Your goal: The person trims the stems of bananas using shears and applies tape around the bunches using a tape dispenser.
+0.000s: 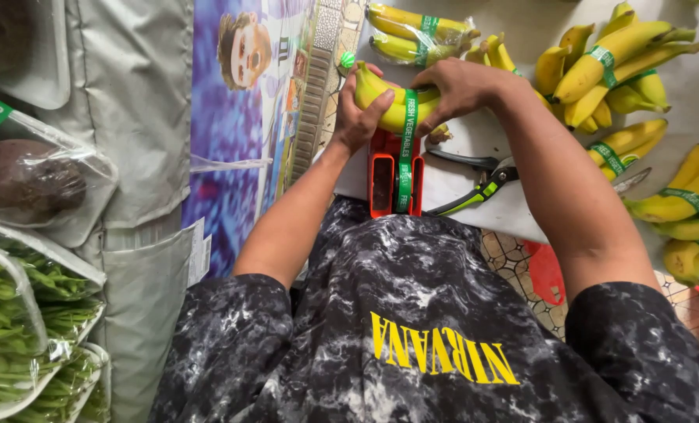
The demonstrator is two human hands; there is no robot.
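Observation:
My left hand (357, 110) and my right hand (460, 84) both grip a small bunch of yellow bananas (388, 106). A strip of green printed tape (409, 129) wraps over the bunch and runs down into a red tape dispenser (396, 184) standing on a white board (467, 184) just below the bunch. The far side of the bunch is hidden under my right hand.
Pruning shears with green handles (475, 184) lie right of the dispenser. Several taped banana bunches (615, 66) lie at the right and top. Wrapped trays of green vegetables (20, 329) and a dark item (28, 180) sit at the left, beside a colourful printed sheet (240, 117).

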